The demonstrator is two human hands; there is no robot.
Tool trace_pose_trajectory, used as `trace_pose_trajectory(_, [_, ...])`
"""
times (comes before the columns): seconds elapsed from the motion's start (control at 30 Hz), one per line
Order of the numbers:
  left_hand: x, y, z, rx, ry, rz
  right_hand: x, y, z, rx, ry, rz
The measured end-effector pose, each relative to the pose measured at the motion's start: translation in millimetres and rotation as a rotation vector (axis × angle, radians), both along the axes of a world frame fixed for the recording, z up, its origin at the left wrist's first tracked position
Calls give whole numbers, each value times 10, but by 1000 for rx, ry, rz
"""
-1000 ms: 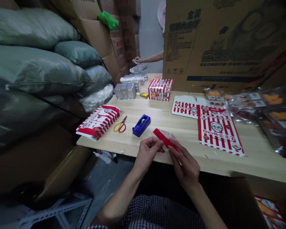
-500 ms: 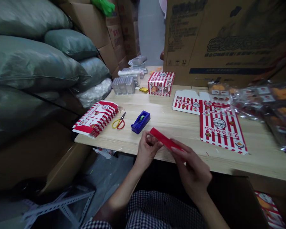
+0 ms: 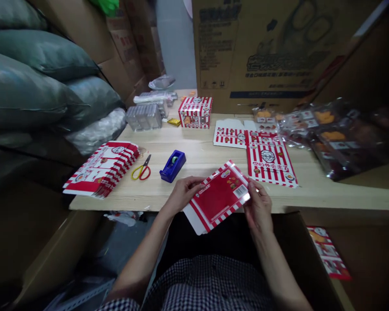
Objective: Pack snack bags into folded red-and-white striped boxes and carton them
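Both grips hold the flat carton (image 3: 218, 198) by its side edges, our left hand (image 3: 183, 194) and right hand (image 3: 259, 207) pinching it over the near edge of the surface (image 3: 201, 157), near the tape dispenser (image 3: 172, 166). We judge it not yet shaped; that calls for pressing along its creases.

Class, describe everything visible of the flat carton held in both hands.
The flat carton is glossy printed cardboard: a red panel with small food pictures and a barcode, bordered by red-and-white stripes. It is tilted over the table edge, the left hand gripping one side and the right hand the other.
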State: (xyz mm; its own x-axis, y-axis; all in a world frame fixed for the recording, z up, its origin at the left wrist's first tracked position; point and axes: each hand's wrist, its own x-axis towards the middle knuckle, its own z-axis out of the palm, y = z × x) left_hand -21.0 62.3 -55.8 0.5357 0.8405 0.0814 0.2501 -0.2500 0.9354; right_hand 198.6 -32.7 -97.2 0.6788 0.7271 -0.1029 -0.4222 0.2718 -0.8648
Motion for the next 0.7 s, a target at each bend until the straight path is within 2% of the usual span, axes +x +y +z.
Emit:
trace_pose_trajectory(0.1, [67, 188, -125, 197, 168, -5, 2, 77, -259, -36, -65, 15])
trace_pose_trajectory(0.2, [117, 356, -243, 252, 250, -13, -9, 163, -467, -70, -139, 38])
trace_pose_trajectory(0.33, [115, 487, -387, 282, 329, -21, 29, 225, -559, -99, -272, 113])
trace_pose_trajectory(0.43, [79, 528, -460, 309, 387, -4, 215, 300, -449, -116, -398, 170])
trace_pose_trajectory(0.5, [66, 564, -494, 351, 465, 45, 474, 437, -295, -143, -473, 147])
trace_pose_trajectory(0.6, [84, 640, -533, 458, 552, 104, 1079, 788, 23, -190, -556, 31])
trace_pose_trajectory(0.7, [80, 668, -579, 598, 533, 189, 1781, 1182, 316, -251, -569, -143])
